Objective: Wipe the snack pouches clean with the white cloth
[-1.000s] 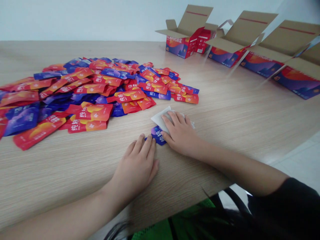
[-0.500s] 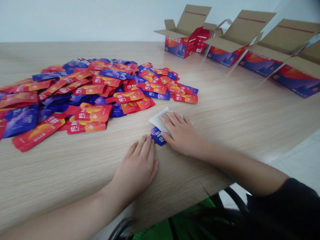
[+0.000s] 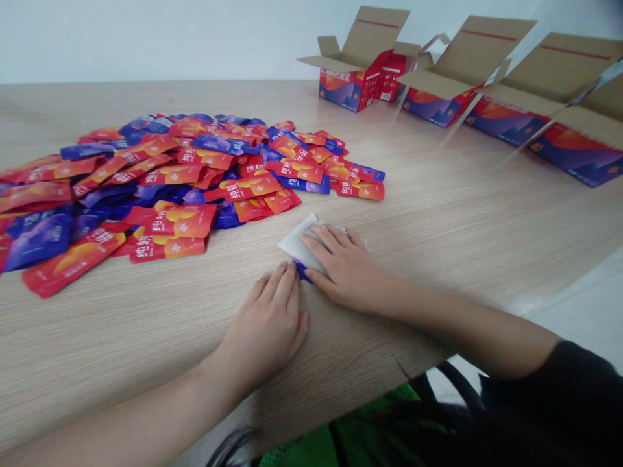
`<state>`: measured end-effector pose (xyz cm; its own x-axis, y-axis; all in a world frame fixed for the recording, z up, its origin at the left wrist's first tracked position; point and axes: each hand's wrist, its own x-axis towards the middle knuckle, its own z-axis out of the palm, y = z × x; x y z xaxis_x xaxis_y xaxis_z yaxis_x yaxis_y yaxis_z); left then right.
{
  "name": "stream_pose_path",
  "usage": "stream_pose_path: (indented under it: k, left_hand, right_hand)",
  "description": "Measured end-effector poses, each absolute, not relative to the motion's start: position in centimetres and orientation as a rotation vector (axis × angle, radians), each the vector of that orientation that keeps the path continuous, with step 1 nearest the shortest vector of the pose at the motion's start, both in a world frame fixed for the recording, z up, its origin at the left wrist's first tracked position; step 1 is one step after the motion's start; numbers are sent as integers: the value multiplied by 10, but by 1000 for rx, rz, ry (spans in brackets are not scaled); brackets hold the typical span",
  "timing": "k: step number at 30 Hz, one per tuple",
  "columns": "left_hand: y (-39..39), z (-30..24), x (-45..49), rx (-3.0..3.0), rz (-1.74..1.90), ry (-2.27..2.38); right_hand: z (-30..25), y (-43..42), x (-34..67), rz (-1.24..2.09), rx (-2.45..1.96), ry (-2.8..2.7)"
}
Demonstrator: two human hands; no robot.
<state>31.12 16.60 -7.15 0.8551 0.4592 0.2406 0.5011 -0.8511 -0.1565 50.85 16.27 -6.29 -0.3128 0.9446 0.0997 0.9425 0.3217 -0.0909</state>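
A small blue sachet (image 3: 304, 272) lies on the table in front of me, mostly covered by a white wipe (image 3: 302, 240). My right hand (image 3: 341, 263) presses the wipe down over the sachet with its fingers bent on top. The fingertips of my left hand (image 3: 272, 305) pin the sachet's near left edge to the table; those fingers lie close together. Behind and to the left spreads a heap of red-orange and blue-purple sachets (image 3: 185, 175).
Printed cartons with raised cardboard flaps stand at the back right, among them a red-and-blue box (image 3: 341, 87) and a larger-looking box (image 3: 574, 152) nearer me. The wooden table (image 3: 462, 227) has its edge close to my body.
My right hand has slid the wipe a little left and toward me, covering more of the blue sachet and its lettering. My left hand has stayed in place.
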Motion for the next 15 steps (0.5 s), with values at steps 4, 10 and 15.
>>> stream_pose_path:
  k: [4,10,15]
  left_hand:
    - [166,-74,311,-2818,-240,-780]
    - [167,-73,310,-2819,-281,-769]
    - [167,-71,310,-2842,-329,-754]
  right_hand:
    - [-61,173,523,16,-1944,-2325]
    - [-66,167,505,-50,-1816,-2407]
    - [-65,158,498,-2,-1661,-2501]
